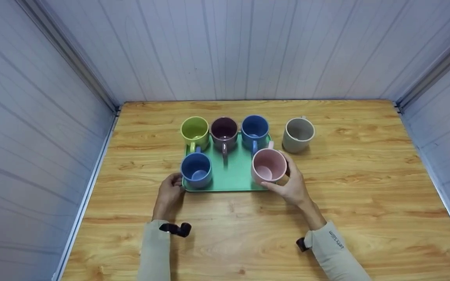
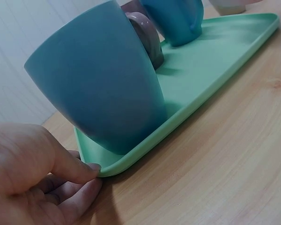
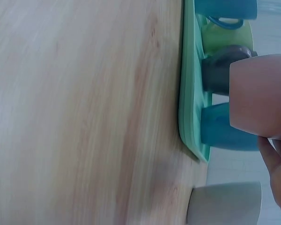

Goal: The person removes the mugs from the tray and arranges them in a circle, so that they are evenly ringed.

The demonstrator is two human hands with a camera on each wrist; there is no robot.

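My right hand (image 1: pixel 294 188) grips a pink mug (image 1: pixel 268 167) by its side, thumb and fingers around the body. In the right wrist view the pink mug (image 3: pixel 262 96) is raised off the green tray (image 1: pixel 229 177), over its front right part. At the tray's front left corner, my left hand (image 1: pixel 169 192) pinches the rim with thumb and fingers, as the left wrist view shows. A blue mug (image 2: pixel 100 75) stands upright on the tray beside that hand. Along the tray's back stand a yellow-green mug (image 1: pixel 195 132), a dark purple mug (image 1: pixel 225 130) and another blue mug (image 1: pixel 255 130).
To the right of the tray, a grey mug (image 1: pixel 298 136) stands upright on the wooden table (image 1: pixel 365 187), its handle toward the back. Pale panelled walls (image 1: pixel 229 47) enclose the table at the back and both sides.
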